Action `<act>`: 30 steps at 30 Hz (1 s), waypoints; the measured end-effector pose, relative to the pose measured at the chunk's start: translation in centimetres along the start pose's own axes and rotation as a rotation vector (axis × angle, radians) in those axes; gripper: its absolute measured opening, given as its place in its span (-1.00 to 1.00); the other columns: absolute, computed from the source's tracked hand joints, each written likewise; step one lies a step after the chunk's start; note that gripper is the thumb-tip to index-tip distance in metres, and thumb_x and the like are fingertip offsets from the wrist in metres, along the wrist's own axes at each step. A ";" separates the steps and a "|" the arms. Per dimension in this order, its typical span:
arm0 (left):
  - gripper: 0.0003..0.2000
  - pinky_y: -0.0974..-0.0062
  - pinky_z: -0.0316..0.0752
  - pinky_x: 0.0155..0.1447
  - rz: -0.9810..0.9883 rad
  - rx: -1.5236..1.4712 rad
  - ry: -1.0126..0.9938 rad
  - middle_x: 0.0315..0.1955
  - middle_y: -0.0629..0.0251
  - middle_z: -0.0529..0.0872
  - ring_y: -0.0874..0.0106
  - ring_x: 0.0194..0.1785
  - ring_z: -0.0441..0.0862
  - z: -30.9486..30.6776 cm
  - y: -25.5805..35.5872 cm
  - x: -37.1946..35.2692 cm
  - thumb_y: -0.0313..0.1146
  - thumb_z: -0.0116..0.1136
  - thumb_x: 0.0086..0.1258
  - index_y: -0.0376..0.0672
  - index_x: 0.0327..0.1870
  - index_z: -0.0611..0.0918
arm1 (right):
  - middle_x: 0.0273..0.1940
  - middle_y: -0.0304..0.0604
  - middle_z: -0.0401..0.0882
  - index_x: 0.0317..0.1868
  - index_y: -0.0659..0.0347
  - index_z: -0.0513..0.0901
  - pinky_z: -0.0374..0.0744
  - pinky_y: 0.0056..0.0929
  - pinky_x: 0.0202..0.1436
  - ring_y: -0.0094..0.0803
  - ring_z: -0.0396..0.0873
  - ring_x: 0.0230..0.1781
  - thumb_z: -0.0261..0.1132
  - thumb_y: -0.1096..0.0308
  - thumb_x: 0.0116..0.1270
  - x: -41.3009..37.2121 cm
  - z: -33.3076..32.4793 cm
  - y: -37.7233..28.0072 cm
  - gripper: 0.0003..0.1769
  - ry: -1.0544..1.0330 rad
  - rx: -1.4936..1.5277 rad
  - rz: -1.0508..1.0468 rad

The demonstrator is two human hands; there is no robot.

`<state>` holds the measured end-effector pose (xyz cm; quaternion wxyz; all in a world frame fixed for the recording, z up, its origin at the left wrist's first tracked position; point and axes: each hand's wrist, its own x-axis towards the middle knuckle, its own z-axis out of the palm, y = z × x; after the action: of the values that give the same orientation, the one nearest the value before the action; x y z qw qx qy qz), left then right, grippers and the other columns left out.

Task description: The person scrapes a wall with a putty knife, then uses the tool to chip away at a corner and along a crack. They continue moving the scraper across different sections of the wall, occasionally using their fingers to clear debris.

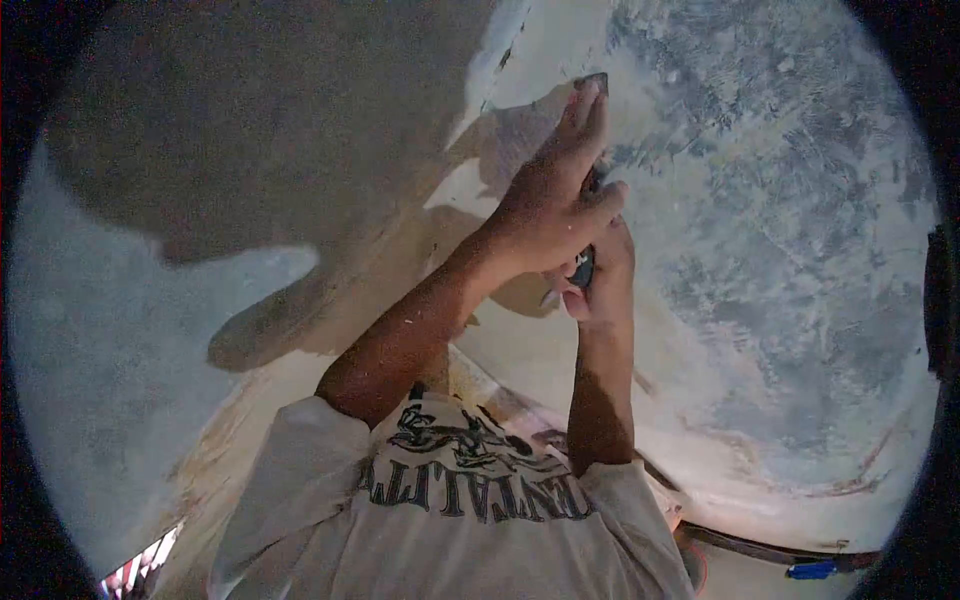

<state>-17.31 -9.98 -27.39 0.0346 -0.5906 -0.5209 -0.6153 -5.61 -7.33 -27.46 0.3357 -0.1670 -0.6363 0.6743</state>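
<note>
Both arms are raised against a patchy grey and white wall surface point(760, 200). My right hand point(612, 255) is wrapped round the dark handle of a scraper point(581, 268), whose end shows pale lettering. My left hand point(560, 190) lies over the upper part of the same tool, its fingers stretched along it and its thumb crossing to the right. A dark, flat tip of the tool pokes out beyond the left fingertips, against the wall. Most of its middle is hidden under the hands.
A large shadow point(270, 130) falls over the left-hand surface. Between the two surfaces runs a rough, cracked seam point(505, 60). Low on the right are a dark ledge point(740, 545) and a blue object point(812, 570). Red and white stripes point(140, 570) show at lower left.
</note>
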 end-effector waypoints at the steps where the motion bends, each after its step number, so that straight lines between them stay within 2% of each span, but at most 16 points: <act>1: -0.22 0.25 -0.11 0.59 -0.006 0.016 0.007 0.50 -0.27 -0.02 0.00 0.60 -0.15 -0.3 -0.1 0.6 -0.35 0.11 0.29 -0.47 0.48 0.04 | -0.61 -0.32 0.37 -0.23 0.24 0.50 0.18 -0.67 -0.74 -0.65 0.29 -0.77 0.12 0.11 0.46 0.8 0.0 0.2 -0.68 -0.007 0.064 0.038; 5: -0.22 0.26 -0.11 0.60 -0.022 0.015 -0.050 0.50 -0.27 0.00 0.00 0.60 -0.15 -1.1 0.6 0.5 -0.38 0.09 0.26 -0.47 0.48 0.05 | -0.65 -0.32 0.35 -0.31 0.22 0.48 0.16 -0.65 -0.78 -0.62 0.27 -0.81 0.12 0.08 0.45 -1.0 1.8 -2.1 -0.65 0.093 0.147 0.157; 8: -0.23 0.25 -0.10 0.59 -0.045 -0.064 -0.083 0.50 -0.25 0.01 -0.01 0.59 -0.11 -1.2 0.6 0.5 -0.40 0.08 0.26 -0.47 0.47 0.06 | -0.67 -0.31 0.35 -0.34 0.20 0.47 0.13 -0.63 -0.82 -0.60 0.25 -0.84 0.12 0.10 0.44 -0.9 2.9 -2.8 -0.66 0.187 0.094 0.120; 11: -0.25 0.26 -0.09 0.59 -0.031 -0.016 -0.054 0.49 -0.24 0.02 -0.02 0.58 -0.07 -1.4 0.5 0.8 -0.42 0.06 0.26 -0.47 0.47 0.07 | -0.67 -0.31 0.35 -0.35 0.21 0.48 0.12 -0.62 -0.83 -0.60 0.23 -0.86 0.12 0.11 0.44 -0.3 1.9 -2.1 -0.67 0.025 0.194 0.170; 14: -0.26 0.26 -0.06 0.59 -0.086 -0.008 -0.063 0.49 -0.24 0.03 -0.01 0.58 -0.05 -1.1 1.5 0.4 -0.42 0.06 0.26 -0.47 0.47 0.07 | -0.68 -0.31 0.35 -0.37 0.22 0.48 0.10 -0.62 -0.84 -0.60 0.22 -0.86 0.12 0.12 0.43 -1.2 1.8 -2.3 -0.67 0.080 0.174 0.166; 17: -0.27 0.26 -0.06 0.59 -0.036 0.038 0.000 0.49 -0.24 0.03 -0.03 0.58 -0.06 -0.5 0.6 0.4 -0.42 0.05 0.27 -0.47 0.47 0.07 | -0.69 -0.32 0.35 -0.40 0.23 0.48 0.09 -0.61 -0.84 -0.61 0.22 -0.86 0.12 0.13 0.43 0.4 0.8 -1.9 -0.66 0.040 0.123 0.167; 20: -0.28 0.26 -0.07 0.59 -0.029 0.126 0.054 0.49 -0.27 0.02 -0.06 0.57 -0.07 -0.6 0.4 1.2 -0.40 0.03 0.30 -0.50 0.45 0.08 | -0.69 -0.33 0.34 -0.41 0.22 0.49 0.09 -0.62 -0.83 -0.61 0.19 -0.86 0.13 0.14 0.43 1.0 0.6 -1.3 -0.67 0.020 0.202 0.143; 23: -0.31 0.25 -0.08 0.59 -0.031 0.079 -0.083 0.47 -0.32 0.03 -0.10 0.57 -0.07 -1.8 1.7 0.7 -0.39 0.00 0.32 -0.53 0.44 0.10 | -0.68 -0.33 0.35 -0.40 0.21 0.49 0.10 -0.63 -0.82 -0.62 0.20 -0.86 0.13 0.15 0.43 -1.0 2.4 -3.7 -0.68 0.103 0.162 0.200; 26: -0.31 0.26 -0.08 0.59 0.046 0.139 -0.038 0.46 -0.34 0.06 -0.09 0.57 -0.06 -1.6 0.3 1.1 -0.36 0.00 0.34 -0.55 0.43 0.10 | -0.68 -0.32 0.36 -0.38 0.21 0.49 0.10 -0.62 -0.83 -0.63 0.22 -0.85 0.14 0.13 0.42 0.1 2.1 -2.6 -0.67 0.058 0.134 0.160; 30: -0.32 0.25 -0.08 0.58 -0.054 0.032 -0.034 0.45 -0.36 0.08 -0.10 0.56 -0.05 -0.9 1.0 0.7 -0.36 -0.01 0.35 -0.54 0.43 0.10 | -0.67 -0.31 0.37 -0.35 0.22 0.49 0.10 -0.63 -0.83 -0.63 0.23 -0.84 0.16 0.13 0.41 -0.8 1.3 -2.3 -0.68 0.026 0.195 0.186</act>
<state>-17.47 -10.64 -26.06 0.0188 -0.5860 -0.5471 -0.5975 -5.36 -8.92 -25.16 0.2948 -0.2005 -0.5449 0.7589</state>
